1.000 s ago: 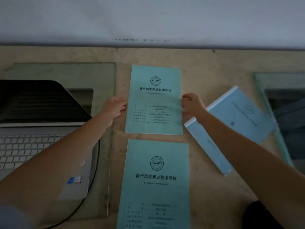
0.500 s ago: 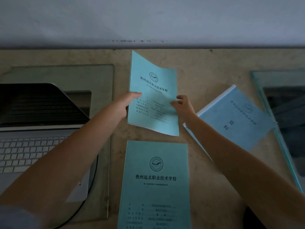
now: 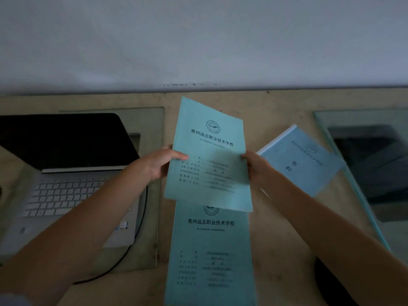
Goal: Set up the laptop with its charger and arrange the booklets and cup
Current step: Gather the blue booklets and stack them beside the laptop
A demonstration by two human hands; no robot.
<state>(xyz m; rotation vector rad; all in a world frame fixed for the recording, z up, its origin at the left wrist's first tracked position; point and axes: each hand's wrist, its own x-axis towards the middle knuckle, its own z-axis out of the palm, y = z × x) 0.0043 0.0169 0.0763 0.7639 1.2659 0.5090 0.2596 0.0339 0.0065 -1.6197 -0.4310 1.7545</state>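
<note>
Three booklets share a mottled beige, stone-like desk (image 3: pixel 276 239) under a plain pale wall, and the biggest thing on it is the open laptop (image 3: pixel 72 195) at the left: silver body, pale flat keys, dark blank screen, a small blue-and-white sticker near its front right corner, too small to read. It sits on a rectangular glass pane (image 3: pixel 154 217), and a thin black cable (image 3: pixel 141 219) curves round its right side; a second glass pane (image 3: pixel 353 191) lies at the far right over a dark recess. Next in size, the lower booklet (image 3: pixel 212 257) lies flat in the middle near the front edge, a thin teal paper cover with a round emblem, the printed title 贵州远志职业技术学校 and lines of small form text that blur. The held booklet (image 3: pixel 209 155), same teal cover, emblem and title, is lifted and tilted, its bottom edge overlapping the top of the lower one. At the right a thicker light-blue booklet (image 3: pixel 302 164) with a white spine lies angled on the desk, marked 资料. The left hand (image 3: pixel 159 164) pinches the held booklet's left edge, thumb on the cover; the right hand (image 3: pixel 256 166) grips its right edge.
</note>
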